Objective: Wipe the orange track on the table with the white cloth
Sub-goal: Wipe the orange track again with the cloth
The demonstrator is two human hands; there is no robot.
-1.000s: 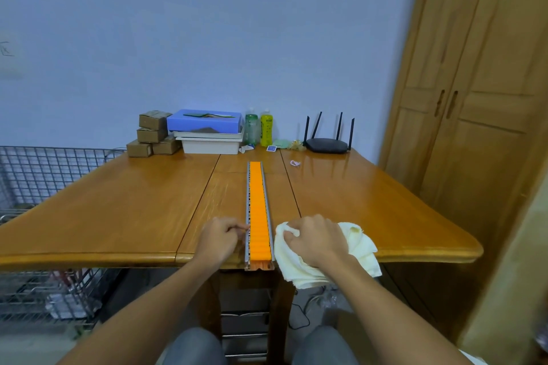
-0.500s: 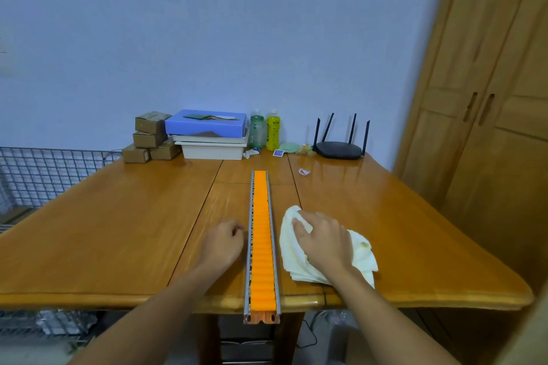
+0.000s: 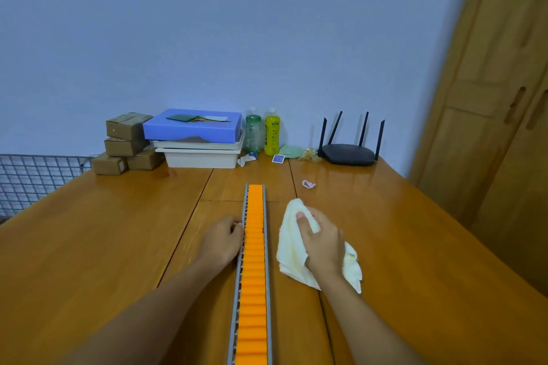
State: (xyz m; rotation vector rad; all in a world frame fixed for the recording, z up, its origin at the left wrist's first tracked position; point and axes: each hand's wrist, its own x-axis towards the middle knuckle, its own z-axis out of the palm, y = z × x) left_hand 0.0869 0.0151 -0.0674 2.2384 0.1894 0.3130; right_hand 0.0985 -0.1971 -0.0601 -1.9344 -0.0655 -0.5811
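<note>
The orange track (image 3: 253, 261) lies along the middle of the wooden table (image 3: 103, 231), running from the near edge toward the far edge. The left hand (image 3: 221, 241) rests against its grey left rail, fingers curled together – whether they grip it cannot be told. Just right of the track, apart from it, the right hand (image 3: 321, 238) clutches the bunched white cloth (image 3: 289, 234) – fingers wrapped in its folds.

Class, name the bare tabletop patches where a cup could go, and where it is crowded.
Free: the left leaf between cardboard boxes and left hand; the right side past the white cloth, nearer than the router. Crowded: the back edge around the bottles; the middle, at the orange track and right hand.
</note>
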